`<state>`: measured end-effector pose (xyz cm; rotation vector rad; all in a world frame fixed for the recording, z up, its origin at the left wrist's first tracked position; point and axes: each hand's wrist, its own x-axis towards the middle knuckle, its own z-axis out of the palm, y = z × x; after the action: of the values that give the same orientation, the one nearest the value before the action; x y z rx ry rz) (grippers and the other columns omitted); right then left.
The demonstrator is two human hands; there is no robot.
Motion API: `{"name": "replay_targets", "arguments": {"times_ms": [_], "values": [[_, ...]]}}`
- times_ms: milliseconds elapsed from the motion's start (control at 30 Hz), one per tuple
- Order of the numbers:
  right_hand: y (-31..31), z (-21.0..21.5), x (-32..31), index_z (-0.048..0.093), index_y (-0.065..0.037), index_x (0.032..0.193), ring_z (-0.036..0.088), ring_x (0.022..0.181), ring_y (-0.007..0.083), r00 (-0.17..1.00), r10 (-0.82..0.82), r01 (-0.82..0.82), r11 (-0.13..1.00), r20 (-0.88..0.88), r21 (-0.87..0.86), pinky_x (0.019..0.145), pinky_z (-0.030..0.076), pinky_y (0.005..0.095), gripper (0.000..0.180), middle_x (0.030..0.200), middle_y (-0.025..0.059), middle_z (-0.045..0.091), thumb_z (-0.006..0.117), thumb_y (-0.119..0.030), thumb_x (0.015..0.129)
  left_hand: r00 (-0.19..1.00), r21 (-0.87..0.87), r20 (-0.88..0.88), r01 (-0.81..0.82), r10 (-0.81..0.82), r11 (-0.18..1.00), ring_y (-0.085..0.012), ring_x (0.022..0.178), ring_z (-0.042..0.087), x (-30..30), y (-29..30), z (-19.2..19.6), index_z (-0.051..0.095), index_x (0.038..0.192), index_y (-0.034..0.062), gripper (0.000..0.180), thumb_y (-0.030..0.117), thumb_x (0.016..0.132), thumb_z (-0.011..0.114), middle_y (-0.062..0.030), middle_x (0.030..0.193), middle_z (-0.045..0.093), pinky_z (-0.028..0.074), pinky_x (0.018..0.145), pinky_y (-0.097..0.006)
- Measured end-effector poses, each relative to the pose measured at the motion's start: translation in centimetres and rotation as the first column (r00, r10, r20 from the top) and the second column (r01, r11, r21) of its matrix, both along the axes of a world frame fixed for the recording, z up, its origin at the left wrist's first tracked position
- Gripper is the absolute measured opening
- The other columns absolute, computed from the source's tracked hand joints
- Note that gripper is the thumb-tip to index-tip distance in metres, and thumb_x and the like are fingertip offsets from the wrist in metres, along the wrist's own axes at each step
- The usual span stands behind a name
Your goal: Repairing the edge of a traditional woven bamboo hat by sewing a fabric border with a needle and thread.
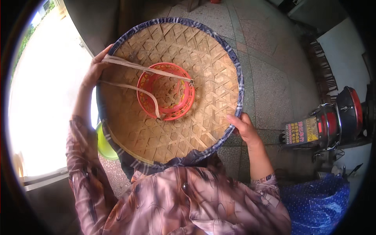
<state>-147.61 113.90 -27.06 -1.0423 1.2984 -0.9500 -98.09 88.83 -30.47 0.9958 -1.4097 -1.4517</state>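
Observation:
I hold a wide, round bamboo hat (213,74) in front of my body, with its woven inner side facing me. Dark blue plaid cloth (240,84) binds its rim. A red plastic ring (190,102) with cut-out sides sits in the middle, and pale cloth straps (135,66) run from it toward the left rim. My left hand (94,69) is closed on the upper left rim, where the straps reach it; its fingers are partly hidden. At the lower right, my right hand (246,128) grips the rim, thumb on the inner side and fingers behind.
A bright doorway (43,102) opens on the left. Below the hat's left edge shows a yellow-green plastic item (105,145). On the right are the rear of a parked scooter (338,119) and a blue dotted cloth (315,203). Speckled tiles (270,74) cover the floor.

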Motion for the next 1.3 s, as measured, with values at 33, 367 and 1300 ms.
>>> {"name": "replay_targets", "arguments": {"times_ms": [33,367,1300], "values": [[-2.2,0.5,2.5,0.062,0.003,0.127,0.065,0.104,0.0192,0.994,-0.077,0.070,0.994,-0.077,-0.086,0.089,0.050,0.0317,0.044,0.115,0.0102,0.069,0.063,-0.029,0.097,1.000,-0.009,0.025,-0.004,0.004,1.000,-0.0177,0.125,0.060,0.9,-2.3,2.1,0.046,0.152,0.0012,0.066,-0.006,0.087,0.055,-0.0087,0.137,0.064,0.043,0.110,-0.030],[-0.9,-0.5,4.5,0.068,0.007,0.111,0.062,0.091,0.0146,0.953,-0.292,0.296,0.954,0.079,-0.044,0.085,0.049,0.0307,0.032,0.104,0.0071,0.070,0.062,-0.022,0.096,0.675,-0.754,0.507,0.045,0.536,0.655,-0.0389,0.110,0.062,-13.5,9.3,11.4,0.062,0.126,0.0037,0.043,-0.006,0.084,0.066,-0.0189,0.121,0.065,0.050,0.096,-0.047],[0.8,-7.9,8.0,0.063,0.009,0.124,0.061,0.116,0.0280,0.914,-0.403,0.368,0.867,-0.039,-0.337,0.100,0.048,0.0391,0.040,0.128,0.0200,0.065,0.055,-0.020,0.099,0.866,-0.592,0.471,0.169,0.168,0.788,-0.0329,0.102,0.065,-17.1,27.0,-0.7,0.066,0.115,-0.0002,0.042,-0.001,0.074,0.072,-0.0139,0.114,0.067,0.053,0.085,-0.041]]}}
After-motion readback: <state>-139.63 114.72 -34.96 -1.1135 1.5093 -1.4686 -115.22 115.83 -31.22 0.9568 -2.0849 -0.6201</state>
